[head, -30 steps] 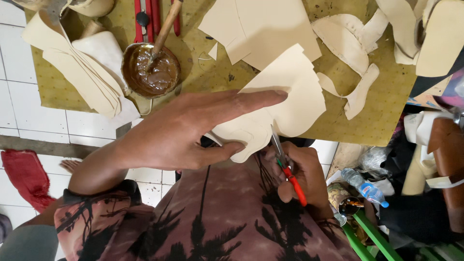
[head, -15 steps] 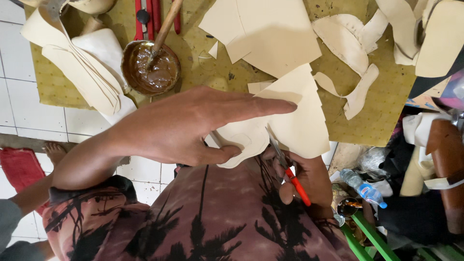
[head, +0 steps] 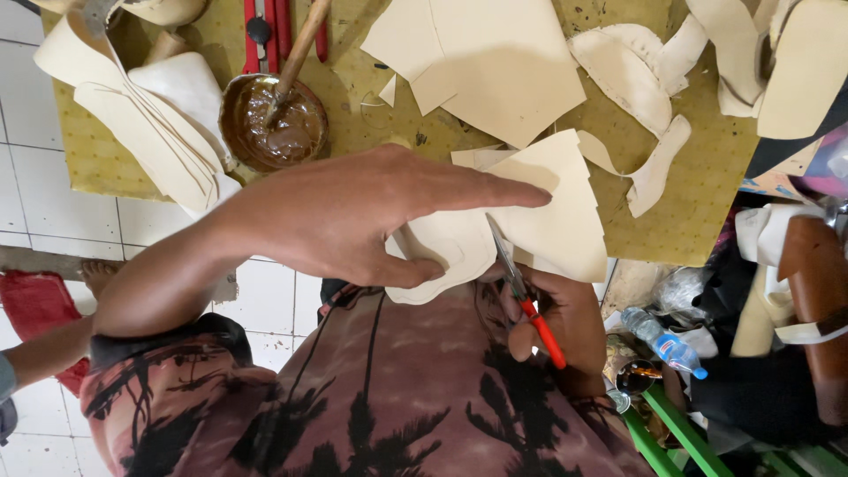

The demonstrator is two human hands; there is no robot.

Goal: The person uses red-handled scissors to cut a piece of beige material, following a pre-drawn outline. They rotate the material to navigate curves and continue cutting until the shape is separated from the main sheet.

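My left hand (head: 353, 221) reaches in from the left, palm down with the fingers stretched to the right. Its thumb and fingers pinch a cream leather-like sheet (head: 556, 221) over my lap. My right hand (head: 565, 322) sits lower right, closed on red-handled scissors (head: 512, 274). The blades point up into the sheet's lower edge, just under my left fingertips. Part of the sheet is hidden behind my left hand.
A yellow-green mat (head: 698, 177) on white floor tiles holds more cream sheets (head: 495, 62), a stack of cut pieces (head: 150, 124), and a bowl of brown glue (head: 274, 132) with a wooden-handled brush (head: 300, 44). A plastic bottle (head: 662, 340) and clutter lie at the right.
My left hand and the sheet have shifted slightly right and turned. The scissors have moved up with their blades further into the sheet's edge.
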